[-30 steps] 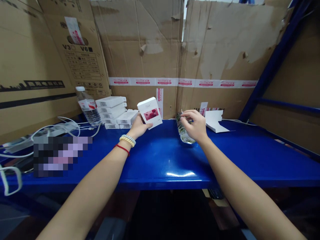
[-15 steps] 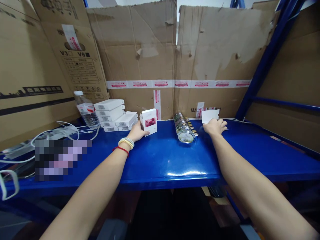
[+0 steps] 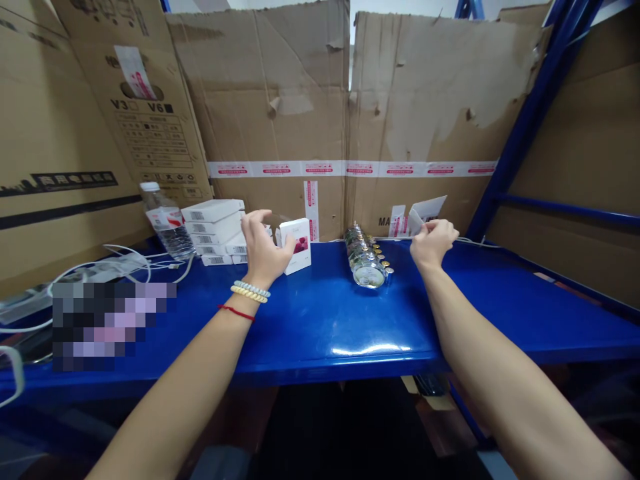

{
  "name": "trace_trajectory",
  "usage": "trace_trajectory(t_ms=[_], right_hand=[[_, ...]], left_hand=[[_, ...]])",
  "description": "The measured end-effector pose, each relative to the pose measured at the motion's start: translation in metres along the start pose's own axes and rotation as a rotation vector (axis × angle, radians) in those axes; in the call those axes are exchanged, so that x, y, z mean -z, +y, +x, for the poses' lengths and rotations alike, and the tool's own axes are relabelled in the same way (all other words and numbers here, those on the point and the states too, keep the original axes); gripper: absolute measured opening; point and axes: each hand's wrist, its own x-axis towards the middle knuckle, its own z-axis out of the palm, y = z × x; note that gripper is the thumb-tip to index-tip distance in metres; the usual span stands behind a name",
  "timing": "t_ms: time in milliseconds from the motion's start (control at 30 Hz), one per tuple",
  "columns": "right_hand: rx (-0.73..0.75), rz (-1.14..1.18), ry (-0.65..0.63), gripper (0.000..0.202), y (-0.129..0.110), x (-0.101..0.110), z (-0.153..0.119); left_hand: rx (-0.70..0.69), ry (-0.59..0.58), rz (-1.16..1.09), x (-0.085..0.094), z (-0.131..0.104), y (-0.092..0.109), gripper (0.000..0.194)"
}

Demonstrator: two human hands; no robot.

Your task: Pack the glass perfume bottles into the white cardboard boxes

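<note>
A white box with a pink picture (image 3: 299,245) stands upright on the blue table (image 3: 320,320). Beside its left side is my left hand (image 3: 265,248), fingers apart and raised, thumb near the box. My right hand (image 3: 434,243) pinches a white card-like piece (image 3: 429,209) and holds it up above the table's back right. Between the hands, a row of round clear glass items (image 3: 369,272) runs toward the back, with small gold and silver caps (image 3: 389,271) along its right side.
Stacked white boxes (image 3: 213,212) stand at the back left next to a water bottle (image 3: 167,223). White cables (image 3: 115,253) and a blurred-out item (image 3: 110,323) lie farther left. Cardboard panels (image 3: 270,127) line the back, and a blue post (image 3: 525,127) rises at the right.
My left hand has opened off the picture box and lifted its fingers. My right hand has raised and tilted the white piece, its fingers now closed on it. The view has shifted slightly.
</note>
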Motion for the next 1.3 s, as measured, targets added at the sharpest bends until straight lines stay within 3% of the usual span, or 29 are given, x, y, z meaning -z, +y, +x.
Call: trace_trajectory(t_ms=[67,167,267,367,567,733,867,1033,1133,1300], right_hand=[[0.122,0.125,0.014,0.007,-0.013,0.003,-0.003],[0.285,0.285,-0.005,0.007,-0.03,0.003,-0.015],[0.456,0.425,-0.034,0.01,-0.047,0.003,-0.03],[0.603,0.502,-0.077,0.013,-0.063,0.008,-0.046],[0.77,0.661,-0.23,0.014,-0.083,0.023,-0.064],[0.825,0.72,-0.357,0.014,-0.083,0.026,-0.066],[0.865,0.769,-0.429,0.014,-0.081,0.027,-0.067],[0.762,0.81,-0.529,0.011,-0.082,0.028,-0.068],[0.696,0.844,-0.487,0.006,-0.081,0.025,-0.067],[0.501,0.759,-0.224,0.054,-0.079,0.019,-0.065]], left_hand=[[-0.023,-0.096,-0.04,0.001,-0.002,0.009,0.038],[0.06,-0.32,-0.173,-0.004,-0.007,0.018,0.027],[0.223,-0.6,-0.355,-0.013,-0.013,0.019,0.038],[0.37,-0.721,-0.508,-0.02,-0.017,0.017,0.054],[0.504,-0.579,-0.749,-0.021,-0.014,0.015,0.078],[0.5,-0.509,-0.997,-0.015,-0.009,0.017,0.074],[0.663,-0.475,-0.935,-0.012,-0.006,0.022,0.065],[0.72,-0.573,-0.839,-0.018,-0.01,0.021,0.052],[0.695,-0.552,-0.867,-0.023,-0.012,0.018,0.043],[0.67,-0.429,-0.915,-0.025,-0.011,0.017,0.043]])
